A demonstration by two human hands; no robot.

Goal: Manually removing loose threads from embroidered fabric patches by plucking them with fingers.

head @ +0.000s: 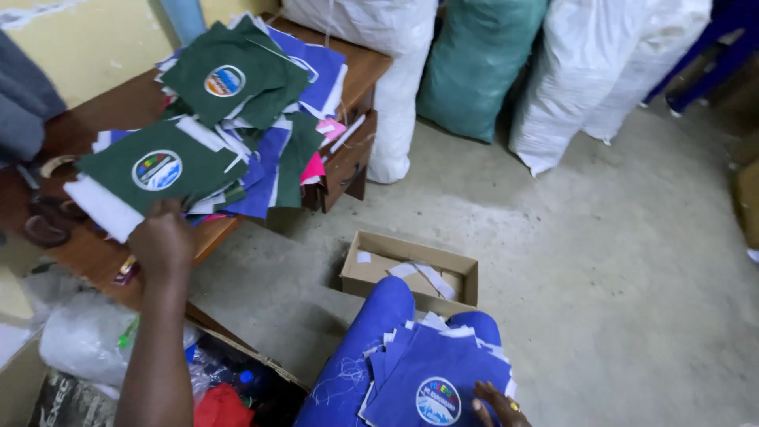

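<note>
- Blue fabric pieces with a round emblem lie stacked on the person's lap, nearest the camera; the right hand rests on their lower edge, fingers loosely spread.
- Left hand reaches to the wooden desk, fingertips pinching the lower edge of a green fabric piece atop a mixed green and blue heap.
- Cardboard box on the floor holds white paper strips.
- Open carton under the desk holds plastic bags and red cloth.
- Stuffed white and green sacks stand behind.
</note>
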